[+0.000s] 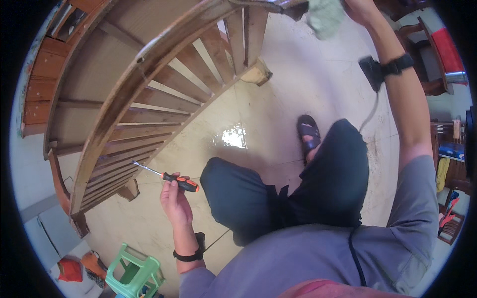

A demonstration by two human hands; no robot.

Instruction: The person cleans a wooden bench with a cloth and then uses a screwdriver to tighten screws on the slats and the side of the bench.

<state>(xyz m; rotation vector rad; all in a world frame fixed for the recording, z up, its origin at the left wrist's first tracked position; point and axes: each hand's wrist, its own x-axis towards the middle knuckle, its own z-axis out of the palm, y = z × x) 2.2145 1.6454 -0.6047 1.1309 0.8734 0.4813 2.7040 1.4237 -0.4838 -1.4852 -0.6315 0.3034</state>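
My left hand (176, 201) is closed round the black and orange handle of a screwdriver (183, 183). Its metal shaft points up and left toward the slats of a large wooden piece of furniture (171, 116), with the tip in front of them. At the top edge of the picture my right hand (361, 11) reaches far out, its fingers mostly cut off. Just left of it is a pale green cloth (325, 21), by the far end of the wooden frame; whether the fingers grip it does not show.
A green plastic stool (134, 272) stands at the lower left, near a red bag (70, 269). Wooden drawers (45, 79) are at the far left. At right are a wooden chair (422, 54) and shelves with odds and ends. Light glints off the tiled floor (278, 169).
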